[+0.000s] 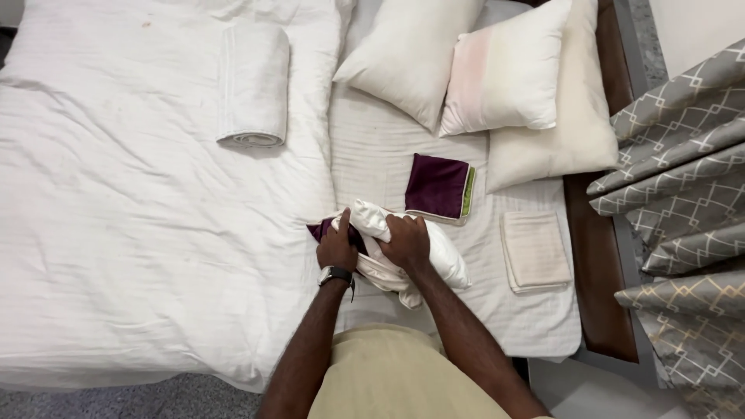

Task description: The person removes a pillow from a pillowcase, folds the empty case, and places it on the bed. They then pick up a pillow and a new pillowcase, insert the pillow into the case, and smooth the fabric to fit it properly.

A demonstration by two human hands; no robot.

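Your left hand [337, 247], watch on its wrist, is closed on the purple cover [320, 230] at the small white cushion's [434, 260] left end. Your right hand [407, 239] grips the cushion's top, fingers curled tight. Cushion lies on the bed's striped sheet [372, 155], near the front edge. Just beyond: a folded purple cover [438, 186]. Right of it, a folded cream cloth [535, 251]. Pillows [497, 74] at the head; rolled white towel [253, 85] on the duvet.

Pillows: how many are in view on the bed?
4. Three lie by the headboard: a white pillow, a pink-tinted pillow overlapping it, and a cream pillow beneath. A fourth, the small white pillow, is in the hands. Others may be hidden.
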